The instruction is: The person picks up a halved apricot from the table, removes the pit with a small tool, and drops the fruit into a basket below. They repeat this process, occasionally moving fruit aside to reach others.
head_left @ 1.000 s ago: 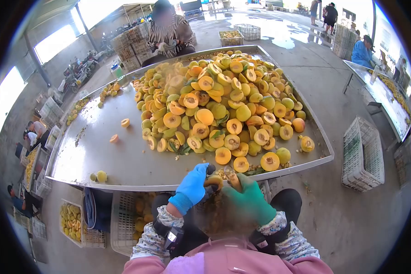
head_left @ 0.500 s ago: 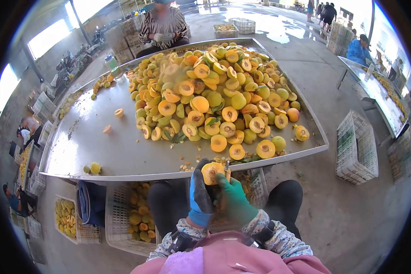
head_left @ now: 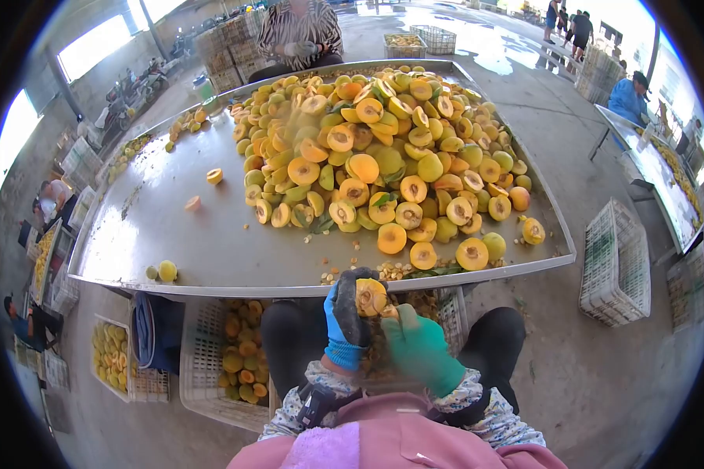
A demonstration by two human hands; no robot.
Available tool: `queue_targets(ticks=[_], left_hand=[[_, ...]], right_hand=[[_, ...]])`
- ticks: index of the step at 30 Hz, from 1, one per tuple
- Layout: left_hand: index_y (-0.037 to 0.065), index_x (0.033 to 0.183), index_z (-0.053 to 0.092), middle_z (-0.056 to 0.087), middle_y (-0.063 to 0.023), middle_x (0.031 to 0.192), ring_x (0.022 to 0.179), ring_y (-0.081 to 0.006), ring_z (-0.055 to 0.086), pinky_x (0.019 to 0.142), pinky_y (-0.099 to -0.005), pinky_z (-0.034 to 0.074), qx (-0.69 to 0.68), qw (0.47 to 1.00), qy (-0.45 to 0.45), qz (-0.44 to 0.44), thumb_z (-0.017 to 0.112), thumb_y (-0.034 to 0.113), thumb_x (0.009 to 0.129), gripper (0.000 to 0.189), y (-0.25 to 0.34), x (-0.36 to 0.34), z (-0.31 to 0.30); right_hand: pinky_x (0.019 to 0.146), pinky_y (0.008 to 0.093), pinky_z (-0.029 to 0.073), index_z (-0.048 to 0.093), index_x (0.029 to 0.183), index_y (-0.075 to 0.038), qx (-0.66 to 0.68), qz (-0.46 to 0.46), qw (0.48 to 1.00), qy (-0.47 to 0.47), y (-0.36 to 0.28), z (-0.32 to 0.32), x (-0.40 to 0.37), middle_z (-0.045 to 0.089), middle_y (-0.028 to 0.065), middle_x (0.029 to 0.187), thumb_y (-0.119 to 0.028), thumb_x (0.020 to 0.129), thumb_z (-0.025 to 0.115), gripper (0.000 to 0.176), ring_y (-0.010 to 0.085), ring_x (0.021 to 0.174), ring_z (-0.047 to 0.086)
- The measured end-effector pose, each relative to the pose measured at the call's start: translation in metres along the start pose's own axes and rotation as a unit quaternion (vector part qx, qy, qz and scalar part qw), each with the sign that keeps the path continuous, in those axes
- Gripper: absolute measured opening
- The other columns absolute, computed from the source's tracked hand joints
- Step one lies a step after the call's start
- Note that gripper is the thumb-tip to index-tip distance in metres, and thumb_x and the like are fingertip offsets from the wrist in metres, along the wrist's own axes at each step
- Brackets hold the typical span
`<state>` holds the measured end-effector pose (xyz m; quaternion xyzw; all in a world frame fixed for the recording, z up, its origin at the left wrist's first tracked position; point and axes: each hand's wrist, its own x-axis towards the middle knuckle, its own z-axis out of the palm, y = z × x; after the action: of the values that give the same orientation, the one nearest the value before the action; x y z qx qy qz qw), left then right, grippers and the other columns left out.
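Note:
My left hand (head_left: 347, 316), in a blue and black glove, is closed around a cut yellow peach (head_left: 371, 298) in front of the table edge. The peach's cut side faces up and shows its brown middle. My right hand (head_left: 422, 349), in a green glove, is closed just right of the peach, its thumb close to the fruit. A small knife-like tool (head_left: 389, 311) shows as a pale bit at the thumb; the rest is hidden in the glove. Past both hands, a heap of peaches (head_left: 391, 164), many halved, lies on the metal table (head_left: 203, 270).
Loose pits (head_left: 391, 270) lie near the table's front edge. Below it stand a crate of peaches (head_left: 199, 367) and a smaller crate (head_left: 149, 387). An upright white crate (head_left: 614, 266) stands right. A person in stripes (head_left: 301, 39) sits across the table; others work farther off.
My right hand has shifted slightly right and down. The tool's metal tip, visible before beside the peach, no longer shows. The peach remains in my left hand, and the whole view has shifted slightly.

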<state>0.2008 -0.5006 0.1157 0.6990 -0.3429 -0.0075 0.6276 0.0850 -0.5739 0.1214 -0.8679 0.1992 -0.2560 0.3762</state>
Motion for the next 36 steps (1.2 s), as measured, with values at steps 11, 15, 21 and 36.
queue_targets(ticks=[11,15,21,36], left_hand=[[-0.003,0.089,0.067,0.068,-0.0095,0.081,0.071,-0.0172,0.065,0.068,-0.0285,0.053,-0.333,0.905,0.099,-0.245,0.044,0.040,0.103,0.051,0.008,-0.001,0.000],[-0.004,0.088,0.067,0.068,-0.0093,0.081,0.072,-0.0158,0.064,0.068,-0.0281,0.052,-0.328,0.908,0.095,-0.243,0.047,0.037,0.103,0.048,0.010,-0.001,-0.001],[-0.004,0.089,0.068,0.068,-0.0079,0.082,0.074,-0.0133,0.061,0.070,-0.0275,0.050,-0.266,0.944,0.092,-0.170,0.049,0.036,0.102,0.046,0.003,-0.001,-0.006],[-0.003,0.077,0.066,0.066,-0.0104,0.067,0.060,-0.0194,0.063,0.061,-0.0289,0.050,-0.256,0.944,-0.072,-0.196,0.039,0.045,0.102,0.061,0.007,0.010,-0.024]], right_hand=[[0.045,0.0419,0.047,0.050,0.085,-0.006,-0.096,-0.037,0.993,-0.053,-0.007,0.009,0.003,0.058,0.0131,0.056,-0.028,0.096,0.055,0.025,0.0320,0.049,0.061],[0.045,0.0422,0.048,0.050,0.085,-0.006,-0.080,-0.045,0.995,-0.049,-0.009,0.010,0.003,0.058,0.0138,0.056,-0.029,0.096,0.055,0.026,0.0325,0.050,0.061],[0.048,0.0469,0.048,0.050,0.084,-0.004,-0.032,-0.006,0.997,-0.070,-0.007,0.023,0.004,0.059,0.0168,0.057,-0.028,0.096,0.054,0.027,0.0384,0.053,0.061],[0.039,0.0211,0.029,0.055,0.086,-0.010,0.653,0.341,0.551,-0.393,0.003,0.009,0.006,0.040,-0.0035,0.057,-0.047,0.102,0.038,0.043,0.0071,0.042,0.033]])
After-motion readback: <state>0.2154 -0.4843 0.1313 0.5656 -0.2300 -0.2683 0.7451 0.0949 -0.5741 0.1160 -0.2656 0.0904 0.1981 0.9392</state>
